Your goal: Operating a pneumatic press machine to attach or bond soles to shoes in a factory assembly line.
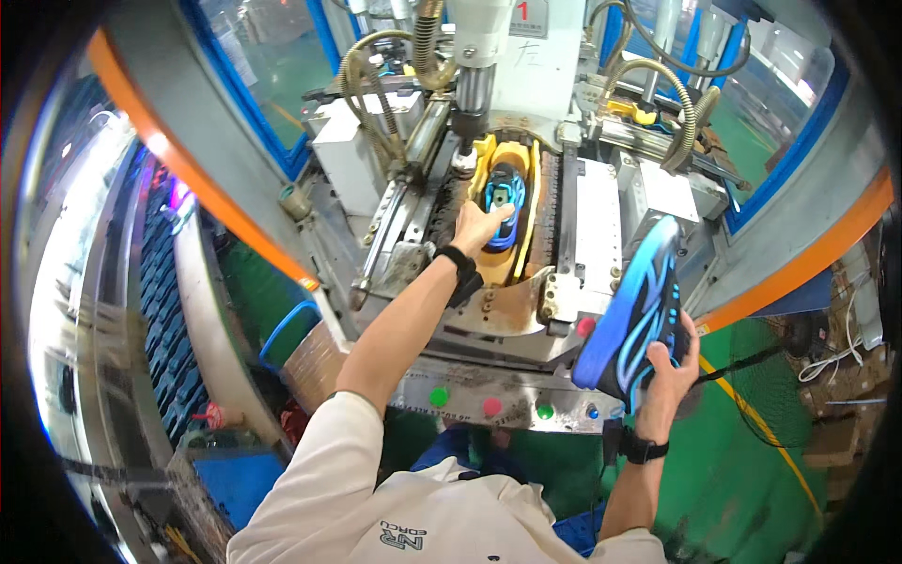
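My left hand (481, 228) reaches into the machine and grips a blue and black sneaker (507, 193) by its near end, the thumb lying across its opening. That sneaker sits lengthwise in a mould with yellow side pads (531, 202); its underside is hidden. Held up at the right, in front of the machine, is a second sneaker (634, 315) with black and light-blue sides and a blue-to-violet sole. My right hand (669, 371) is closed around its lower part, thumb over the upper. Both wrists wear black bands.
A metal press head (473, 103) hangs just beyond the mould. Along the machine's front edge runs a panel with green and pink buttons (439, 397). Orange curved rails (202, 179) flank both sides. A conveyor with dark ridged belting (169, 291) stands at the left.
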